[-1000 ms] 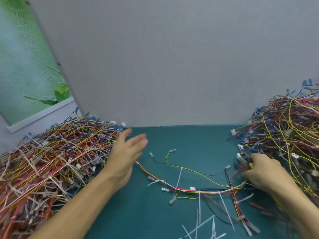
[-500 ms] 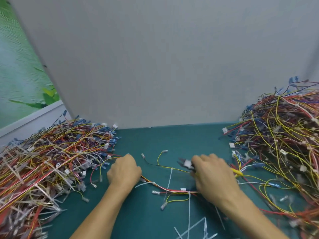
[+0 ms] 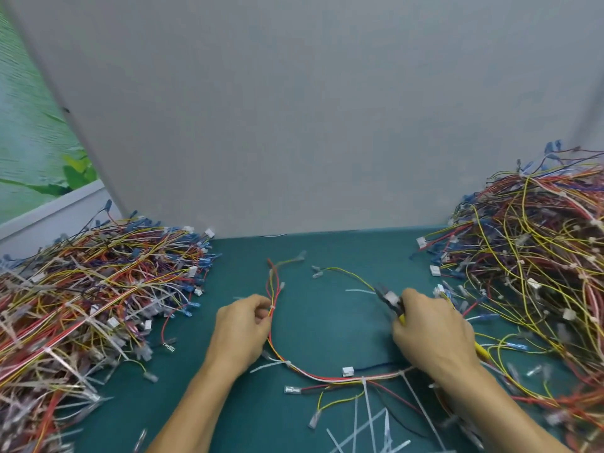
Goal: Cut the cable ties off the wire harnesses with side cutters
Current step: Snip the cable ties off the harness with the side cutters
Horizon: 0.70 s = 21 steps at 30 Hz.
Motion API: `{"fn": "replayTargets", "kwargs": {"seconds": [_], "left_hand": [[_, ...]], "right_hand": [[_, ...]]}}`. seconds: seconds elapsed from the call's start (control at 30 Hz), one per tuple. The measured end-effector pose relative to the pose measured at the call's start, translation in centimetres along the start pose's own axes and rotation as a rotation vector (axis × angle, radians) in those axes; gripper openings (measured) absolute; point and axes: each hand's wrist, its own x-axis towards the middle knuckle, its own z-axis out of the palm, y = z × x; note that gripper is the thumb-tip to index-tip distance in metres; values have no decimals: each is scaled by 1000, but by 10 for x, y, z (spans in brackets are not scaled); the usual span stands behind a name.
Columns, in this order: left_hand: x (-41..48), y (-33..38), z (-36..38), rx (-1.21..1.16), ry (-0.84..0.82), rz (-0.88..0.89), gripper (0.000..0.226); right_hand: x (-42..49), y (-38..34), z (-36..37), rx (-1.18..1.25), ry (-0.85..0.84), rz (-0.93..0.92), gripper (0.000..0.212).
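Between both sets of fingers, wire harness (image 3: 313, 374) is lying in an arc, cable ties (image 3: 365, 400) still on. Left hand (image 3: 243, 331) is pinching it at one tie; right hand (image 3: 431, 335) is clenching side cutters (image 3: 390, 300). Cut-off ties (image 3: 359, 431) are piling well back of the right fingers. Versus 0.5s ago: harness end swinging up, cutters shifting right.

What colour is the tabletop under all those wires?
The tabletop is dark teal, seen best in the head view.

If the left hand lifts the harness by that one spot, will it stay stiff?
Probably not: the wire harness lies in a loose curve, so it would likely droop. Few thin wires, so probably light. Its branching ends might snag the right-hand pile.
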Motion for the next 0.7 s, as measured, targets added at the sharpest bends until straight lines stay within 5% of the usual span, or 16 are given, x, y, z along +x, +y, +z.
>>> {"fn": "replayTargets", "kwargs": {"seconds": [0.13, 0.3, 0.53, 0.7], "left_hand": [[2, -4, 4, 20, -52, 6, 19], [6, -6, 3, 8, -74, -36, 15], [9, -14, -2, 43, -1, -92, 15], [13, -24, -6, 104, 51, -146, 14]], "right_hand": [[6, 1, -15, 177, -89, -24, 39], [23, 28, -66, 216, 47, 47, 29], [18, 45, -73, 35, -394, 57, 27], [19, 39, -54, 48, -429, 53, 32]]}}
